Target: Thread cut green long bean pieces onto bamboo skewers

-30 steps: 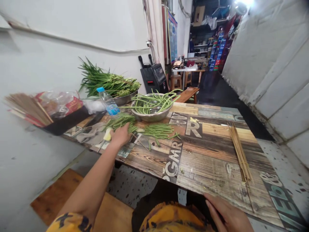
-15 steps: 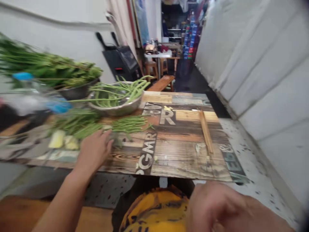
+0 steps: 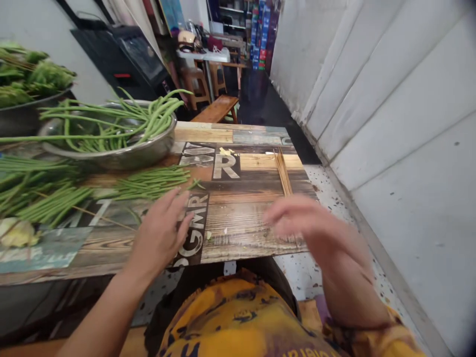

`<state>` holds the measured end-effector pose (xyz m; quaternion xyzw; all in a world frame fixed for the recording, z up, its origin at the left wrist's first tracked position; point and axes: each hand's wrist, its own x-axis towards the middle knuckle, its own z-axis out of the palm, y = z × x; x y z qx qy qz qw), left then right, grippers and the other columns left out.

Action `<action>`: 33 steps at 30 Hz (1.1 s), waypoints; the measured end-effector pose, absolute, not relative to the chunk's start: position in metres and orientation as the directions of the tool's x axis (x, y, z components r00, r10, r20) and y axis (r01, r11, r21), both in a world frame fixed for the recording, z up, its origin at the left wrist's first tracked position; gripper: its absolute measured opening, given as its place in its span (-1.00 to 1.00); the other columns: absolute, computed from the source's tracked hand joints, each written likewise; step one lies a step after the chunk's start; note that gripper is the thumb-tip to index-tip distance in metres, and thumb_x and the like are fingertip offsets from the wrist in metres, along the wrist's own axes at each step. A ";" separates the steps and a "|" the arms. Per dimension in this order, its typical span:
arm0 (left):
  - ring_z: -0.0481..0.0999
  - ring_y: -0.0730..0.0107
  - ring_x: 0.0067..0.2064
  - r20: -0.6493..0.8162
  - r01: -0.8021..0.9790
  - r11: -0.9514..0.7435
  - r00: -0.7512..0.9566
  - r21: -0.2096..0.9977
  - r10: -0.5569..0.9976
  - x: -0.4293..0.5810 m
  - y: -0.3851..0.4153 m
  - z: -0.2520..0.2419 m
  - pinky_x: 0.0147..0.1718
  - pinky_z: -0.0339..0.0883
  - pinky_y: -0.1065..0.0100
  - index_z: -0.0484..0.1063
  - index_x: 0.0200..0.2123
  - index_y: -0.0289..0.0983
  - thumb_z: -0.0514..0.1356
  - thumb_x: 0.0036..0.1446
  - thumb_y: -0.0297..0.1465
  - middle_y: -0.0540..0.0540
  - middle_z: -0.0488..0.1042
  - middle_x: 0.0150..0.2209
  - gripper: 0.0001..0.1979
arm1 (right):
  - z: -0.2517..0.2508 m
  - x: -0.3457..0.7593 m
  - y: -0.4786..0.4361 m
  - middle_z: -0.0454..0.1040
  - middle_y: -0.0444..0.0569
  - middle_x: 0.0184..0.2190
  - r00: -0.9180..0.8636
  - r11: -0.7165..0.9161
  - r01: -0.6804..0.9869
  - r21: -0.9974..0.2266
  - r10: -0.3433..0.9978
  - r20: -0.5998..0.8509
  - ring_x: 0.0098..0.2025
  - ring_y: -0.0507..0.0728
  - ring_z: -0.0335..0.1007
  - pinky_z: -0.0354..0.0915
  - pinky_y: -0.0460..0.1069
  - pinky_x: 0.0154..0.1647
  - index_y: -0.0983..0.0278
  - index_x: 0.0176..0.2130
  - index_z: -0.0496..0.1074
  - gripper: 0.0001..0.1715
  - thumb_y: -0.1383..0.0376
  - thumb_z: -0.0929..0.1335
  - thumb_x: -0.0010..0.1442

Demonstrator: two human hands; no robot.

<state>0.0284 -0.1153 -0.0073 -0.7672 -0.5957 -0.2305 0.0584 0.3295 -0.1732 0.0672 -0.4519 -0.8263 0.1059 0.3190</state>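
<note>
My left hand (image 3: 161,228) is open over the table (image 3: 253,223), fingers spread, palm down. Just beyond its fingertips lies a small row of cut green beans (image 3: 152,182), with a few short pieces apart at its right end. Blurred by motion, my right hand (image 3: 316,228) is above the table's right side, fingers stretched out and slightly bent, nothing visible in them. A bundle of thin wooden skewers (image 3: 283,173) lies just past it, its near end hidden by the hand. Further left, a larger pile of cut beans (image 3: 55,198) rests beside a pale yellow-white vegetable piece (image 3: 18,233).
A metal bowl (image 3: 126,159) of long beans (image 3: 159,116) stands at the back left. Behind it is a dark basin (image 3: 22,116) of leafy greens (image 3: 48,77). A black machine (image 3: 122,54) leans by the wall. A wooden bench (image 3: 217,109) stands beyond the table.
My view has turned right and come closer. My right hand has risen from near my body to the skewers, its curled fingers straightening. My left hand has shifted right along the beans.
</note>
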 end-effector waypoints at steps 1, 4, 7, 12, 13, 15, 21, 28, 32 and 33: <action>0.20 0.16 0.19 0.394 0.941 -0.280 0.188 0.190 0.899 0.027 -0.113 -0.007 0.17 0.11 0.12 0.13 0.16 -0.17 -0.01 0.20 -0.31 -0.15 0.21 0.17 -0.56 | 0.069 0.334 -0.137 0.47 0.00 -0.13 -0.378 0.575 0.684 -0.449 0.806 0.456 -0.08 0.16 0.38 0.31 0.09 -0.11 0.21 -0.13 0.45 -0.47 0.06 0.05 0.29; 0.19 0.15 0.19 0.311 0.974 -0.166 0.112 0.152 0.944 0.011 -0.093 -0.005 0.17 0.07 0.13 0.16 0.15 -0.26 -0.09 0.22 -0.30 -0.20 0.24 0.15 -0.56 | 0.052 0.358 -0.050 0.51 0.10 -0.23 -0.135 0.196 0.954 -0.225 0.956 0.260 -0.16 0.21 0.40 0.26 0.05 -0.17 0.33 -0.20 0.48 -0.60 0.15 0.20 0.21; 0.14 0.03 0.21 0.210 0.994 0.063 -0.082 0.095 0.974 -0.007 -0.062 -0.002 0.16 0.03 0.09 0.10 0.19 -0.39 -0.11 0.21 -0.17 -0.33 0.19 0.17 -0.43 | 0.020 0.376 -0.008 0.54 0.14 -0.37 -0.046 0.050 0.991 -0.122 0.998 0.037 -0.26 0.25 0.45 0.22 0.03 -0.30 0.34 -0.29 0.51 -0.60 0.15 0.20 0.21; -0.01 -0.28 0.24 0.012 0.889 0.418 -0.428 0.187 0.904 -0.011 -0.020 -0.009 0.06 -0.01 -0.24 0.01 0.25 -0.21 -0.23 0.11 0.09 -0.37 0.01 0.26 -0.25 | -0.007 0.374 0.008 0.52 0.24 -0.43 0.006 -0.005 0.991 -0.137 1.000 0.005 -0.31 0.30 0.45 0.15 0.04 -0.42 0.37 -0.39 0.50 -0.57 0.13 0.20 0.15; -0.05 -0.30 0.25 0.004 0.872 0.445 -0.455 0.204 0.890 -0.009 -0.016 -0.012 0.04 -0.03 -0.28 0.02 0.25 -0.19 -0.26 0.10 0.11 -0.36 -0.02 0.27 -0.24 | -0.008 0.373 0.009 0.52 0.23 -0.43 0.019 -0.018 0.988 -0.152 1.000 0.008 -0.31 0.30 0.44 0.14 0.03 -0.43 0.36 -0.40 0.49 -0.60 0.14 0.21 0.13; -0.08 -0.28 0.26 0.024 0.860 0.460 -0.477 0.220 0.879 -0.005 -0.012 -0.018 0.04 -0.07 -0.31 0.06 0.23 -0.18 -0.28 0.09 0.12 -0.35 -0.01 0.27 -0.24 | -0.008 0.373 0.012 0.52 0.20 -0.45 0.039 -0.036 0.979 -0.201 0.999 0.012 -0.32 0.29 0.44 0.12 0.02 -0.44 0.33 -0.45 0.47 -0.67 0.17 0.23 0.08; 0.01 -0.25 0.22 0.129 0.892 0.413 -0.439 0.186 0.889 0.013 -0.017 -0.028 0.03 -0.11 -0.37 0.17 0.17 -0.18 -0.25 0.11 0.09 -0.34 0.12 0.21 -0.29 | -0.016 0.381 0.019 0.42 -0.03 -0.68 0.111 -0.092 0.881 -0.465 0.994 0.014 -0.53 0.14 0.38 0.13 -0.04 -0.52 0.26 -0.60 0.38 -0.77 0.20 0.29 -0.03; -0.03 -0.19 0.25 0.144 0.928 0.323 -0.352 0.187 0.925 0.049 -0.021 -0.032 0.06 -0.15 -0.36 0.14 0.18 -0.12 -0.21 0.14 0.05 -0.28 0.09 0.23 -0.35 | -0.038 0.384 0.025 0.28 -0.19 -0.78 0.159 -0.062 0.558 -0.828 0.987 0.033 -0.75 -0.01 0.17 0.12 -0.12 -0.74 0.26 -0.57 0.35 -0.71 0.11 0.30 0.00; -0.10 -0.18 0.29 0.099 0.929 0.286 -0.316 0.234 0.944 0.068 -0.018 -0.031 0.09 -0.23 -0.36 0.07 0.22 -0.10 -0.18 0.14 0.05 -0.26 0.00 0.28 -0.35 | -0.041 0.384 0.027 0.26 -0.21 -0.78 0.186 0.006 0.375 -0.927 0.979 0.082 -0.76 -0.03 0.13 0.12 -0.13 -0.77 0.27 -0.60 0.34 -0.75 0.15 0.34 -0.04; -0.12 -0.17 0.29 0.074 0.929 0.270 -0.297 0.255 0.952 0.072 -0.018 -0.029 0.09 -0.25 -0.36 0.04 0.24 -0.10 -0.18 0.14 0.04 -0.25 -0.02 0.29 -0.35 | -0.040 0.384 0.028 0.26 -0.22 -0.78 0.200 0.029 0.331 -0.943 0.975 0.100 -0.75 -0.03 0.13 0.13 -0.14 -0.77 0.27 -0.60 0.34 -0.75 0.16 0.35 -0.04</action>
